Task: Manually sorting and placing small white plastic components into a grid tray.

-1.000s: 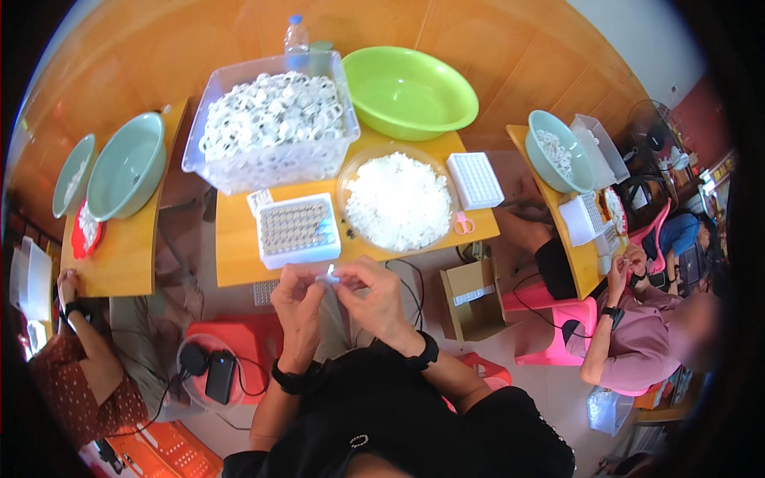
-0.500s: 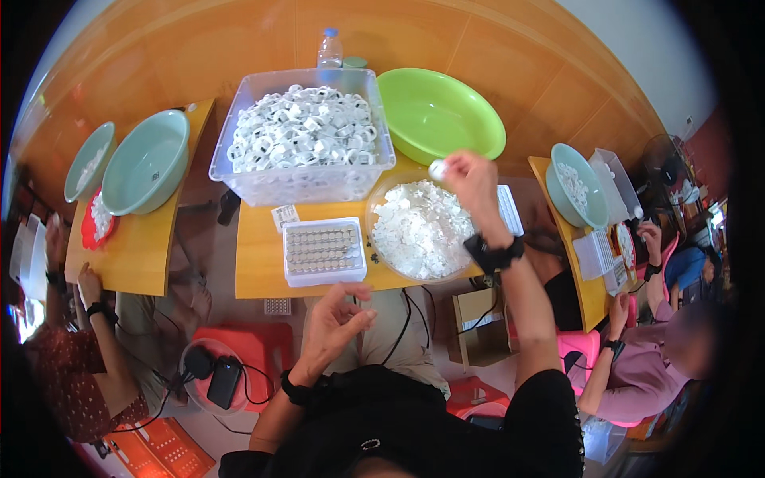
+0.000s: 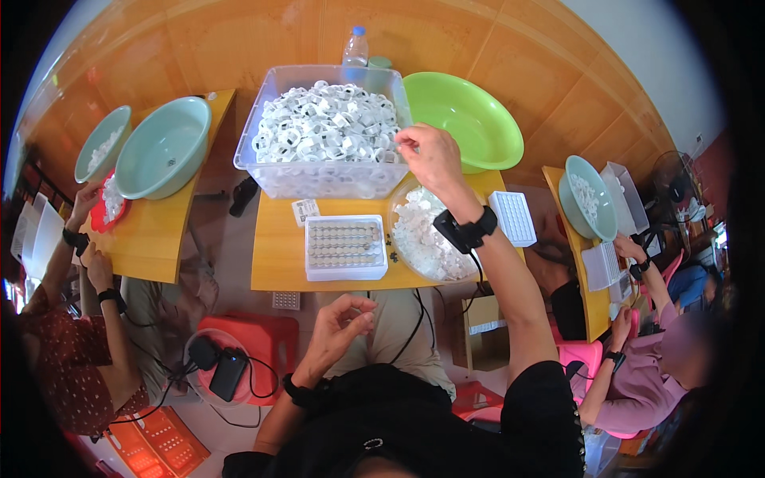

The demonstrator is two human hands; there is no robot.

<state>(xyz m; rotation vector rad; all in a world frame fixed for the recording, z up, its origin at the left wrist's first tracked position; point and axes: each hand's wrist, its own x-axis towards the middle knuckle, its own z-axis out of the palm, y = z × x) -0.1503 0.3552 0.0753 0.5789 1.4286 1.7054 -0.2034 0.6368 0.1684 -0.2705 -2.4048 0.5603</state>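
Right hand (image 3: 434, 157) at the right rim of the clear bin (image 3: 319, 183), left hand (image 3: 335, 328) well in front of it.
The right hand's fingers are bent close together over that rim, beside the white ring-shaped pieces (image 3: 327, 123) heaped inside the bin; whether they grip or touch one, I cannot tell. The left hand's thumb and fingers curl toward each other with a small bare gap between them. In front of the bin on the table (image 3: 271, 267) is a white box (image 3: 345, 274) holding rows of round pieces – and, to the bin's front right, a heap of small white bits (image 3: 422, 239). Just before the bin lies a printed slip (image 3: 304, 211) – its writing is too small to read.
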